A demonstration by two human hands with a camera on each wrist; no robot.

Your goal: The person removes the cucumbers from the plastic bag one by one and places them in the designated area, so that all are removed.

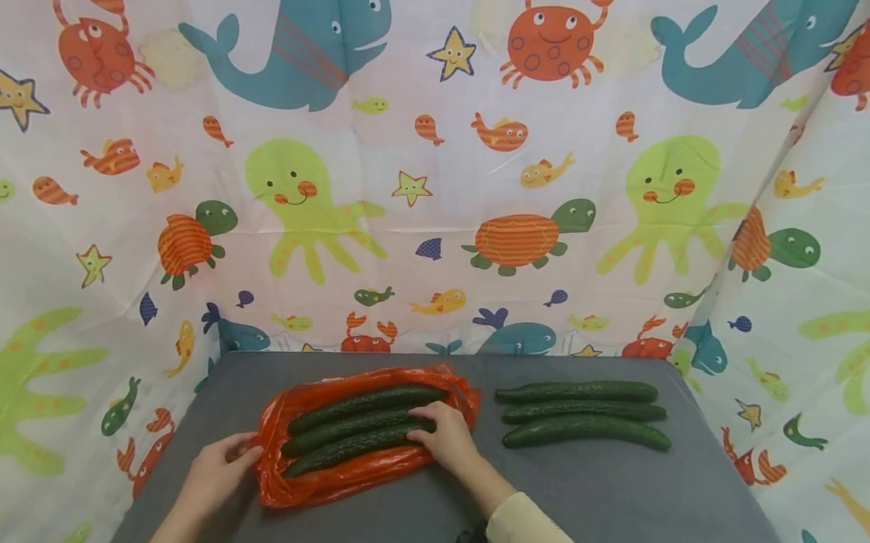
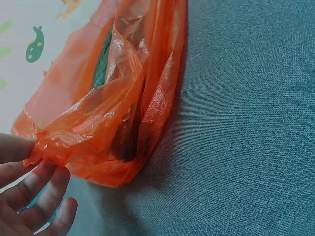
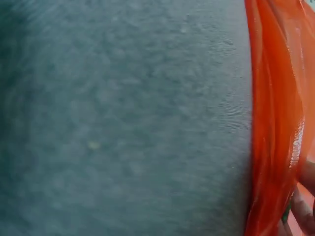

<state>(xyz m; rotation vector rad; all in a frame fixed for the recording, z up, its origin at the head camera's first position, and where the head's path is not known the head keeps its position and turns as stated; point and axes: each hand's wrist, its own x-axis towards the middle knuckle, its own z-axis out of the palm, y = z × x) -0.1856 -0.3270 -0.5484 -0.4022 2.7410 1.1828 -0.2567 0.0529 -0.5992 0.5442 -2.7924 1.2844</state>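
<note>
An orange plastic bag (image 1: 345, 494) lies spread on the grey table, with three dark green cucumbers (image 1: 351, 422) side by side on top of it. At the bag's left end my left hand (image 1: 215, 472) pinches its gathered edge; the left wrist view shows the crumpled plastic (image 2: 59, 147) between thumb and fingers. My right hand (image 1: 448, 438) holds the right end of the nearest cucumber, thumb on the near side and fingers over the top. In the right wrist view only fingers (image 3: 301, 211) and a bit of green show beside the bag (image 3: 275, 123).
Three more cucumbers (image 1: 585, 412) lie in a row on the right of the grey table (image 1: 614, 506). A curtain (image 1: 439, 166) printed with sea animals hangs behind and along both sides. A small black object (image 1: 472, 542) sits by the right sleeve (image 1: 533, 535).
</note>
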